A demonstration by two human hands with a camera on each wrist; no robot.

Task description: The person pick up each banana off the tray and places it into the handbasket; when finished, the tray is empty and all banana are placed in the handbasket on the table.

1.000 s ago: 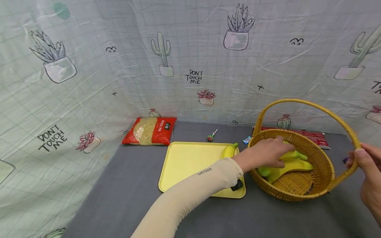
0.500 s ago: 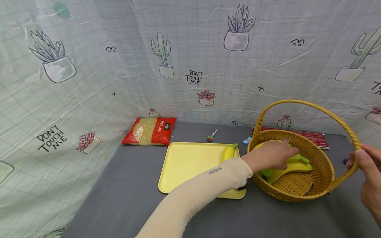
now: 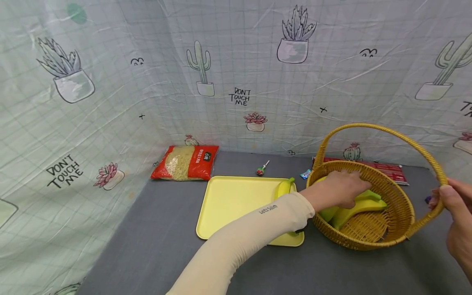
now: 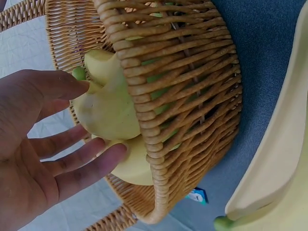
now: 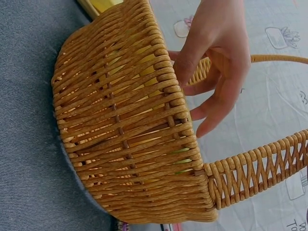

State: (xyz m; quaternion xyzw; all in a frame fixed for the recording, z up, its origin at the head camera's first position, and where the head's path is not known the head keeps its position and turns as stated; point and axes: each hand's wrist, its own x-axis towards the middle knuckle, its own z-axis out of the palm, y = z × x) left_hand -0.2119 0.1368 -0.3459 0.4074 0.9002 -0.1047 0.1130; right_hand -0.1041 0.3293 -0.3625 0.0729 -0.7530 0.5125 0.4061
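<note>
A round wicker basket [image 3: 352, 242] stands on the right side of the table with several yellow bananas [image 3: 359, 209] inside, their ends green. My left hand [image 3: 337, 190] reaches over its left rim. In the left wrist view its thumb lies on the top banana [image 4: 109, 108] near the green end, and the other fingertips press its far side and a lower banana [image 4: 137, 166]. My right hand [image 3: 461, 221] grips the arched basket handle [image 3: 424, 155] at its right foot, thumb on top. In the right wrist view the basket wall hides most of the fruit.
A yellow tray [image 3: 228, 205] lies left of the basket, one banana [image 3: 283, 188] at its right edge, partly under my left sleeve. Along the back are a red bag [image 3: 189, 163] of pale food, a lollipop [image 3: 261, 170], a blue-wrapped sweet [image 3: 305, 174] and a red packet [image 3: 391, 172].
My left hand has moved a little to the right inside the basket, then slightly up. The bananas beneath it have shifted slightly. The right hand and basket stay in place.
</note>
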